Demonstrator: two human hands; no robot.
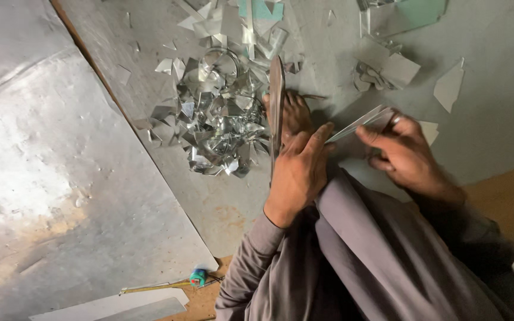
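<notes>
The person is sitting on the floor, working over a large metal sheet. The left hand is closing its fingers around the handle of a long pair of shears, whose blades are standing on edge and pointing away from the body. A bare foot is pressing just beside the blades. The right hand is pinching a thin, flat strip of sheet metal between thumb and fingers, the strip's far end reaching toward the left hand's fingertips. Left of the shears a heap of shiny metal offcuts is lying on the sheet. A pale green card is showing at the top edge, with grey scraps under it. Near the bottom, a small teal object is resting beside a yellowish tape.
</notes>
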